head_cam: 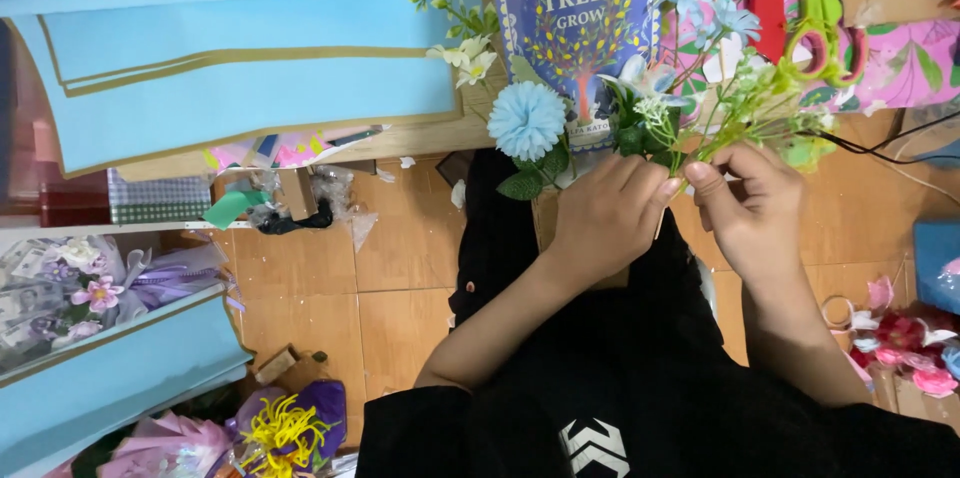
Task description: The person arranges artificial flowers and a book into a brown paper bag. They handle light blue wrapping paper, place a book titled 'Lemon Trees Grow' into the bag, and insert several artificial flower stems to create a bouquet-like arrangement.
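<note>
Left hand (607, 213) clenched round bunched stems (668, 153); right hand (748, 203) pinches a green sprig (770, 118) at 3 o'clock. Pompom bloom (526, 120) already in, at 9 o'clock; bunch unwrapped, wrapping paper (250, 78) untouched.

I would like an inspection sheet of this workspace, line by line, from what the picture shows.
Surface: wooden table edge above a tiled floor.
Job's things: bunch of artificial flowers, with a pale blue pompom flower.
Clutter: blue paper sheets, a book, green-handled scissors, finished bouquets.
Grippers: left hand clasps the stems; right hand pinches them beside it.
Cables: black cable on the right.
Surroundings: pink and red flowers at the right edge.
</note>
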